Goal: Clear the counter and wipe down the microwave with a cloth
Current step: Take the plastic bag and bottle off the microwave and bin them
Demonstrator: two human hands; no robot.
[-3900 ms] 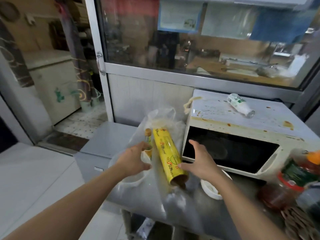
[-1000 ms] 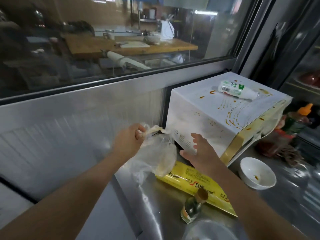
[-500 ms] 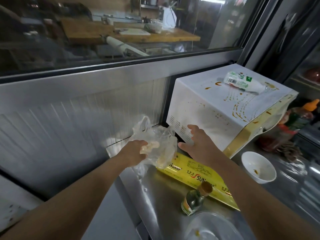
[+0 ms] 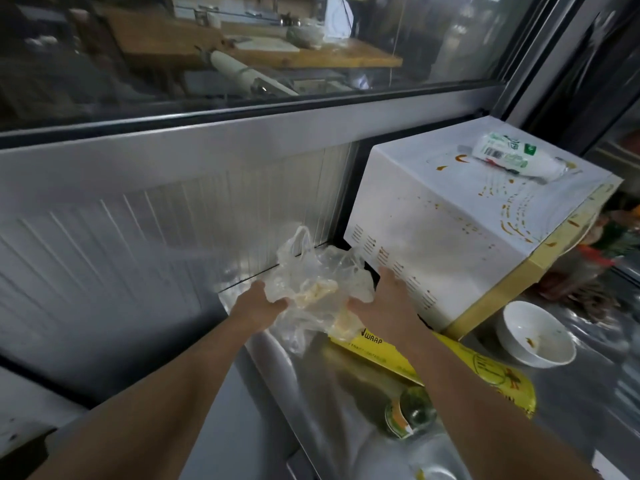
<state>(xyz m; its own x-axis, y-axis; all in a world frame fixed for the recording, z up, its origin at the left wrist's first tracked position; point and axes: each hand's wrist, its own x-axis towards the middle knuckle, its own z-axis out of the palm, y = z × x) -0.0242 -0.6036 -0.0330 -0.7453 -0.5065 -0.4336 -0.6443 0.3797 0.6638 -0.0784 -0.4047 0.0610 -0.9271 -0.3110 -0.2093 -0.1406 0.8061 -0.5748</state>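
Note:
A white microwave [image 4: 450,237], streaked with brown sauce, stands on the steel counter [image 4: 346,393] at the right. A plastic bottle [image 4: 512,159] lies on its top. Left of it sits a crumpled clear plastic bag [image 4: 318,282] with yellowish food inside. My left hand [image 4: 259,306] grips the bag's left side. My right hand [image 4: 381,299] holds the bag's right side, close against the microwave's vented side wall. A yellow cling-wrap box [image 4: 485,372] lies on the counter under my right forearm.
A small glass bottle [image 4: 412,414] stands near the counter's front edge. A white bowl [image 4: 535,336] with sauce traces sits in front of the microwave. Jars and bottles [image 4: 606,251] crowd the far right. A ribbed metal wall [image 4: 156,244] and a window rise behind.
My right hand moved from the microwave's side onto the bag, so both hands now hold it. The bag sank slightly toward the counter. The view shifted closer.

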